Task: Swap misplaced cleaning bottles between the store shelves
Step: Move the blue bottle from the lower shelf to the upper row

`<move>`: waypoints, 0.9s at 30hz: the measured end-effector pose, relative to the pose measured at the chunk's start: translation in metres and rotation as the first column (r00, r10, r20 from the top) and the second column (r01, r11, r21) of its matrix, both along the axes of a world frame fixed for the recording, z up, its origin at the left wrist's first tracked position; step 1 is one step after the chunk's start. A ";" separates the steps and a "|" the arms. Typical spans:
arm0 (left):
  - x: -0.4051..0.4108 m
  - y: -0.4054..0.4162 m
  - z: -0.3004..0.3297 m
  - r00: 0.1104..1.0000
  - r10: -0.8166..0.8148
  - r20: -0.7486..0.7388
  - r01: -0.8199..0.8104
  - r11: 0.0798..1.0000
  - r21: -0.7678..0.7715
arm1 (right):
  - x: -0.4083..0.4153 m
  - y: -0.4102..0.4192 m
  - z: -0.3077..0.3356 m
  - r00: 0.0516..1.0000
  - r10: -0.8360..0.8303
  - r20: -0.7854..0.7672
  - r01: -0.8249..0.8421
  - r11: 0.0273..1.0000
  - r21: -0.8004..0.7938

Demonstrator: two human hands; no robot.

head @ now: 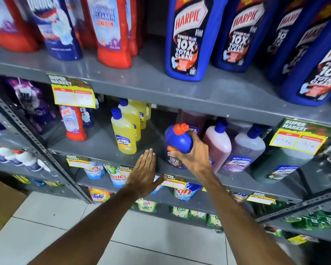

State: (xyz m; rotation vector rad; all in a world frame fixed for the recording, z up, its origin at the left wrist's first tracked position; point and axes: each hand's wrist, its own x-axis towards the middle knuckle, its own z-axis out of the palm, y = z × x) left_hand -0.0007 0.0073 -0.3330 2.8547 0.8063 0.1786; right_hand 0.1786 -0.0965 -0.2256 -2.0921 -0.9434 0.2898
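Note:
A small blue Harpic bottle [177, 144] with an orange cap stands on the middle grey shelf [103, 148], between yellow Lizol bottles [125, 134] and a pink Lizol bottle [218, 146]. My right hand [194, 155] grips its shoulder from the right. My left hand [144, 172] is flat with fingers straight, just left of the bottle at the shelf's front edge, holding nothing. On the top shelf [141, 81] stand large blue Harpic bottles [187, 39] and red Harpic bottles [113, 31].
A small red Harpic bottle [73, 123] stands at the middle shelf's left. Clear and green Lizol bottles [246, 150] fill its right. Detergent pouches [118, 176] line the lower shelves. Yellow price tags [297, 141] hang from shelf edges. White floor tiles [161, 236] lie below.

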 end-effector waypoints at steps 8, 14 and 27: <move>-0.046 -0.027 0.111 0.997 -0.055 0.062 0.045 0.989 0.143 | -0.047 -0.064 0.080 0.994 0.040 0.103 -0.045 0.998 0.043; -0.060 -0.047 0.178 0.978 -0.114 0.174 0.074 0.972 0.223 | -0.053 -0.104 0.166 0.974 0.011 0.228 -0.038 0.993 0.115; -0.023 -0.022 0.316 0.947 -0.050 0.317 -0.063 0.941 0.334 | -0.001 -0.102 0.342 0.919 -0.052 0.391 -0.087 0.940 0.330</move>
